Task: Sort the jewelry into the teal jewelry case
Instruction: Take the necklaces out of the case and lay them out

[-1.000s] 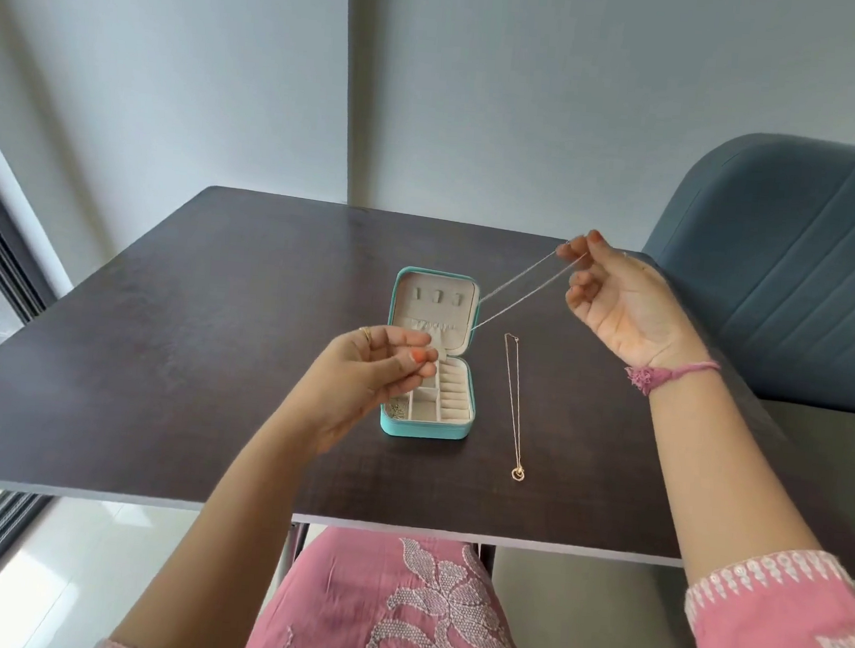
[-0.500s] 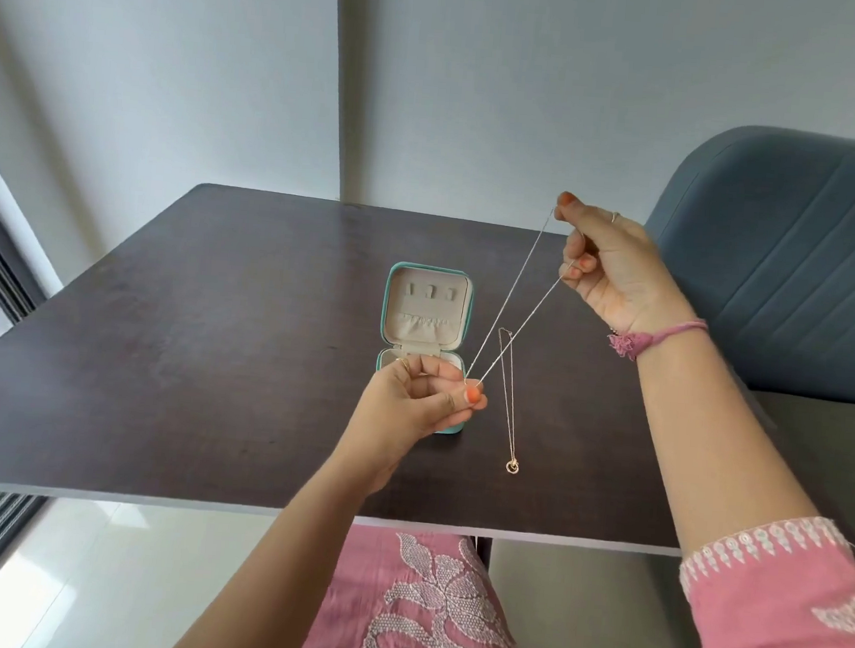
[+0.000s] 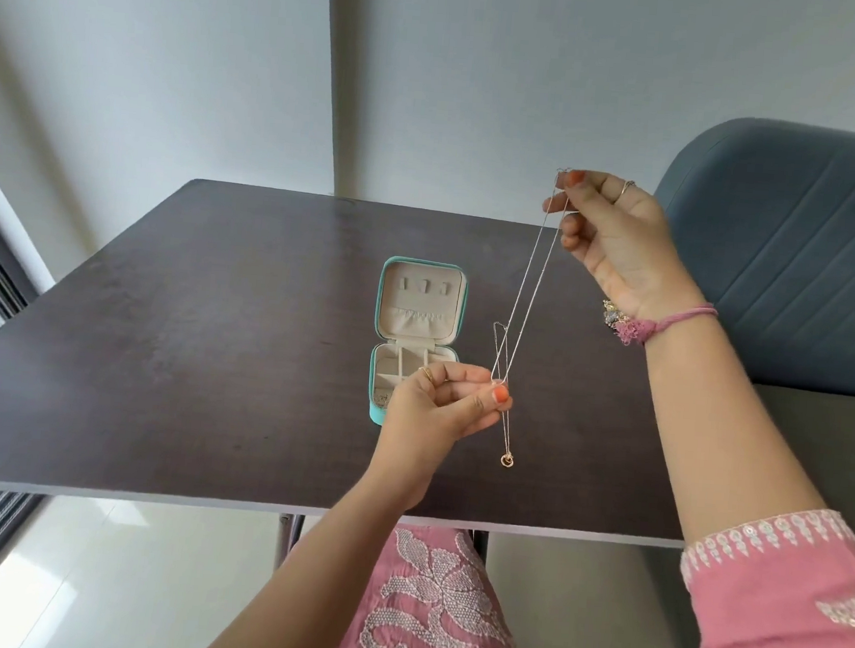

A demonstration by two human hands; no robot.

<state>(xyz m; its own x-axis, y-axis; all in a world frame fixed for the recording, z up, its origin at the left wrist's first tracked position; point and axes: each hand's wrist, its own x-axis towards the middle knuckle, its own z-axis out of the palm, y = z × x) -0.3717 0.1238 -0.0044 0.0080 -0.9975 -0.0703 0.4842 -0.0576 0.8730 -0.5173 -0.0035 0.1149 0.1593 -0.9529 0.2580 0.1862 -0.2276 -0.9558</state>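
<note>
Silver chain [image 3: 530, 291] stretched between both hands, tangle risk was real

Right hand [image 3: 621, 237] pinched the top end, left hand [image 3: 439, 406] pinched the bottom just right of the open case [image 3: 418, 323] mid-table [image 3: 184, 330]; if it sagged it'd probably snag the gold necklace [image 3: 504, 432] lying beneath, nearer the front edge

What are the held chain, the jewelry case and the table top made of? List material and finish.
Held chain: thin silvery metal, seemingly; it glints.
Jewelry case: teal shell, perhaps faux leather; beige lining looks velvety and matte.
Table top: dark wood-grain board, likely laminate; pale edge band.
</note>
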